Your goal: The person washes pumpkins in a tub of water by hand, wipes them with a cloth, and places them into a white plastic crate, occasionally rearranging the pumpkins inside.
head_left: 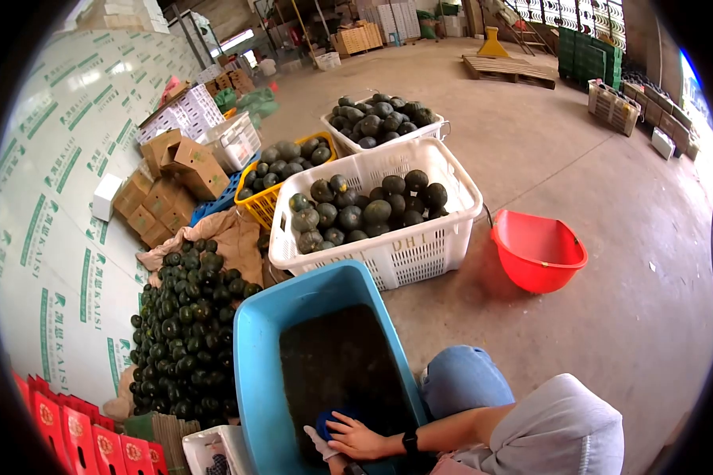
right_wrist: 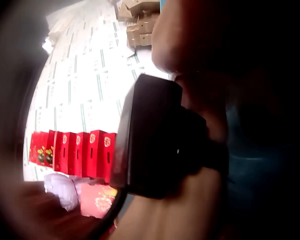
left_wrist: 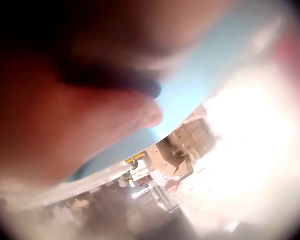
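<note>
At the near end of a blue tub (head_left: 253, 348) filled with dark water (head_left: 337, 356), my right hand (head_left: 358, 437) reaches in with its fingers spread over a round blue item (head_left: 325, 423). Against that item lies a whitish piece of fabric (head_left: 322, 445), like part of a work glove. Most of my left hand (head_left: 337, 464) is hidden under the right one at the bottom edge, so I cannot tell how its fingers lie. Blurred skin fills much of the left wrist view, in front of the tub's blue wall. A black device (right_wrist: 150, 140) sits on my right wrist.
A white crate (head_left: 420, 249) of dark green squashes stands beyond the tub, with a yellow crate (head_left: 257, 207) and another white crate (head_left: 432, 127) behind. A squash heap (head_left: 186, 332) lies left. Red boxes (head_left: 75, 431) stand nearby. A red basin (head_left: 535, 253) sits right.
</note>
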`<state>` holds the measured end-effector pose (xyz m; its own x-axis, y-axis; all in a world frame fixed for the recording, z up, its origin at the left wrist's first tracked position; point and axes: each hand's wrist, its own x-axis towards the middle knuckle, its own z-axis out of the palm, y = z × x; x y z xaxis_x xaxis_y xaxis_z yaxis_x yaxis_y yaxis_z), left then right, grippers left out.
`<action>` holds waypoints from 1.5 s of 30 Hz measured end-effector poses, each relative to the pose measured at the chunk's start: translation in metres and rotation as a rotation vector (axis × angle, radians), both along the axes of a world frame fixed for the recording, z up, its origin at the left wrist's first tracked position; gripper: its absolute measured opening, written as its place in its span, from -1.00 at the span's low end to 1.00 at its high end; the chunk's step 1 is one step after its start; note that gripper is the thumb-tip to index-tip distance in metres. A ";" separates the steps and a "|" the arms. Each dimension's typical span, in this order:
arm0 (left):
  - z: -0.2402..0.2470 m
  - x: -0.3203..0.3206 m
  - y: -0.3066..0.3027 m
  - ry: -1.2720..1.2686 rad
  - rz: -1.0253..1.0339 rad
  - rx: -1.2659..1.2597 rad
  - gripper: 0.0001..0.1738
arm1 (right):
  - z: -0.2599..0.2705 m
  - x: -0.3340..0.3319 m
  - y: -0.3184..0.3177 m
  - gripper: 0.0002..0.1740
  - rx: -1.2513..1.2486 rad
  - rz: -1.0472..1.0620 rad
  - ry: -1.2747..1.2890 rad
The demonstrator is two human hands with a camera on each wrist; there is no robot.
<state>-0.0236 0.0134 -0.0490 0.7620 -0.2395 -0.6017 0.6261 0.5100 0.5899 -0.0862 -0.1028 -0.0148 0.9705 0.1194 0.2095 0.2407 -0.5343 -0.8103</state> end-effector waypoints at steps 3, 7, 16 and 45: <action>0.047 -0.029 -0.025 -0.178 0.086 0.066 -0.27 | -0.002 0.003 0.003 -0.46 -0.024 -0.062 -0.096; 0.039 -0.028 -0.045 -0.350 0.232 0.283 -0.44 | 0.008 0.029 -0.003 -0.49 0.071 -0.166 0.028; 0.070 -0.020 -0.049 -0.851 0.013 0.623 -0.61 | -0.007 0.061 -0.057 -0.43 1.401 0.142 1.269; 0.032 -0.024 -0.028 -0.431 0.132 0.830 -0.24 | 0.022 0.025 -0.006 -0.04 0.983 -0.335 1.109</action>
